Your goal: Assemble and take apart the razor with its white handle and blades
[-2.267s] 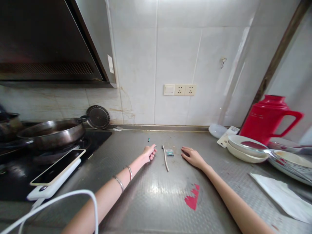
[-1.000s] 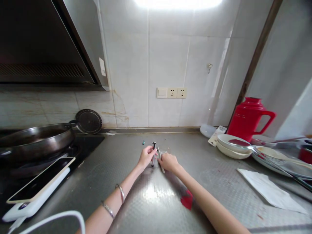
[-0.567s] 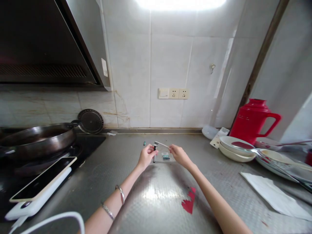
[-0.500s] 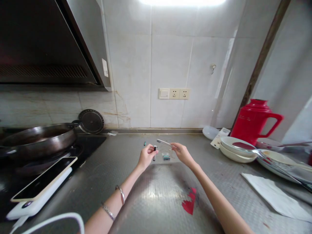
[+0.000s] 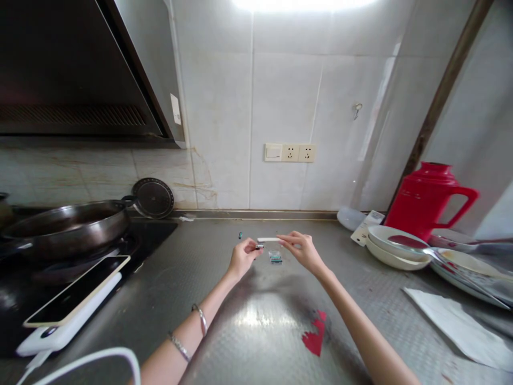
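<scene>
Stick lies left-right, pinched in my right grip; left grip pinches a dark piece, perhaps, beside its tip.

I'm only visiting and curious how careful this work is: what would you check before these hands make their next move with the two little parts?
1. Left hand holds the small dark piece in its fingers: ok.
2. Right hand pinches the thin white stick by one end: ok.
3. Stick's free end meets the dark piece: cannot tell, too small.
4. Teal bits lie loose on the counter under the hands, in reach: ok.
5. Phone and white cable lie well left of the hands: ok.
6. Red patch on the counter dry: cannot tell.
</scene>
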A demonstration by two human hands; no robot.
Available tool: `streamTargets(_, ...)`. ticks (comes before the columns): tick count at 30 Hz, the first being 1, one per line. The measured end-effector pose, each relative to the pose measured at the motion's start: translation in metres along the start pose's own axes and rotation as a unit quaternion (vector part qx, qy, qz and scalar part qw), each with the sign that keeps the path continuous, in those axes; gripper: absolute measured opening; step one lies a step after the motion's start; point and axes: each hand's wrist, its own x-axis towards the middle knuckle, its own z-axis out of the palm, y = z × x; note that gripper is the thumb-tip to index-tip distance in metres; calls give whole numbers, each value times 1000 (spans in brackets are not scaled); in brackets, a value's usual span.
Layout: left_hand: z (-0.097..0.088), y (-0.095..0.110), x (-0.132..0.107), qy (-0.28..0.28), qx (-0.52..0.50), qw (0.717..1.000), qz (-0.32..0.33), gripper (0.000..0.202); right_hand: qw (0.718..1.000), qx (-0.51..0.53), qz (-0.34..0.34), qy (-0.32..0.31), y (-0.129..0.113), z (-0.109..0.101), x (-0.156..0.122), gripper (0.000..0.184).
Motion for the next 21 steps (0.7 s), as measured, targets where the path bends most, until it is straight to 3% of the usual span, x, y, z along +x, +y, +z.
streamTargets(3, 1, 4, -1, -1, 12, 1000, -7, 19, 1000, -7, 14, 17, 4, -1, -1, 38)
streamTargets(9, 1, 8, 0, 3, 1, 1000, -4, 22, 999, 37, -28, -7, -2, 0, -1, 37)
streamTargets(14, 2, 9, -1, 5, 7, 1000, -9, 20, 1000, 21, 4, 23, 6, 0, -3, 36)
streamTargets(21, 3, 10, -2, 0, -1, 1000, -2, 19, 998, 57, -36, 4, -1, -1, -2, 35)
